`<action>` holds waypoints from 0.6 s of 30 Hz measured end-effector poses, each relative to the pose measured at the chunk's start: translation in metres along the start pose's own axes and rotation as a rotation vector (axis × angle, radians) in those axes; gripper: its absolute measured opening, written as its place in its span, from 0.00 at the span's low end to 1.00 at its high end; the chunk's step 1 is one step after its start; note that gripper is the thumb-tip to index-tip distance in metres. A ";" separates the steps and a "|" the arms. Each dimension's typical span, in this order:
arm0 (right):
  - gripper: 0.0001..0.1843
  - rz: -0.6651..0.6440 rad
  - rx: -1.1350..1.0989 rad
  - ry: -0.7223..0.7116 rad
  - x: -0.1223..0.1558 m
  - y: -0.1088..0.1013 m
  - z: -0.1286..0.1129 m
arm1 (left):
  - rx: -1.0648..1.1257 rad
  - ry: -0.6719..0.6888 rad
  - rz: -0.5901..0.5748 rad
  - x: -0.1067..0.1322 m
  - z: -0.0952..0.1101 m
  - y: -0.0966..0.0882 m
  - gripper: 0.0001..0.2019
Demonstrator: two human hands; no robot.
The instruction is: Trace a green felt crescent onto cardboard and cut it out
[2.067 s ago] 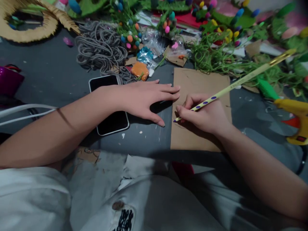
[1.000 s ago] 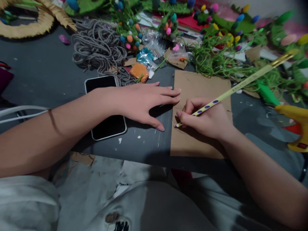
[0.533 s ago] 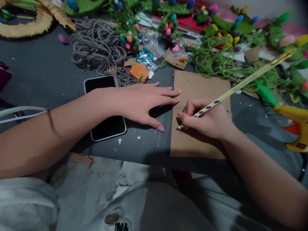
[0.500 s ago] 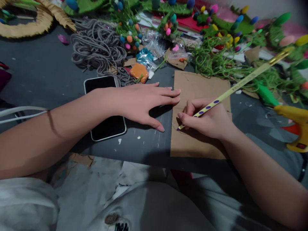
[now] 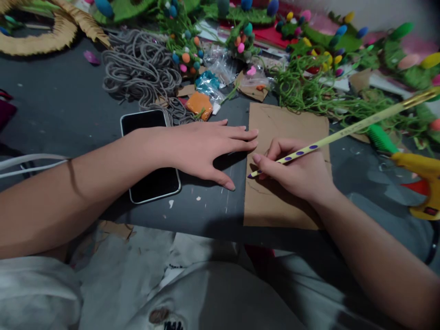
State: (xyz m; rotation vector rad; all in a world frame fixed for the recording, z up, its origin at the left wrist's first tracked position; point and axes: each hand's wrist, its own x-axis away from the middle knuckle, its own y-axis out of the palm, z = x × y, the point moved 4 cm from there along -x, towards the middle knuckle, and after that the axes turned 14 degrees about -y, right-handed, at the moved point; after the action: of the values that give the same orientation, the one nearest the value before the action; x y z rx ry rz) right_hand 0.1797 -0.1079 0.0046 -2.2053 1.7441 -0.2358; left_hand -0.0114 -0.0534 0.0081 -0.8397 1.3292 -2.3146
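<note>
A brown sheet of cardboard point(image 5: 288, 123) lies on the dark table point(image 5: 62, 105) in front of me. My right hand point(image 5: 295, 172) rests on it, fingers pinched round a long yellow pencil point(image 5: 343, 133) with purple dots; the pencil's tip touches the cardboard near its left edge, where a faint drawn line shows. My left hand point(image 5: 202, 146) lies flat, fingers stretched out, with the fingertips on the cardboard's left edge. The left wrist crosses over a black phone point(image 5: 149, 156) that lies face up.
A yellow glue gun point(image 5: 421, 178) sits at the right edge. Grey cord point(image 5: 140, 68), an orange packet point(image 5: 199, 103), plastic bags, green string point(image 5: 309, 87) and colourful felt decorations crowd the back of the table. A woven tan ring point(image 5: 37, 32) lies at the far left.
The pencil tip has shifted slightly up and left along the cardboard's left edge, and the pencil now lies flatter. My left hand has stayed flat in place.
</note>
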 end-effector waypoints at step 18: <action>0.20 0.005 0.047 -0.017 0.002 0.001 -0.001 | 0.000 0.010 0.013 0.000 -0.001 0.000 0.49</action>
State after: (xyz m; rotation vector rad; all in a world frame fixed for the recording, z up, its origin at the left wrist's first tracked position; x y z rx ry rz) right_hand 0.1783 -0.1100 0.0053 -2.1639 1.7172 -0.2536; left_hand -0.0118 -0.0528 0.0074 -0.8177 1.3351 -2.3122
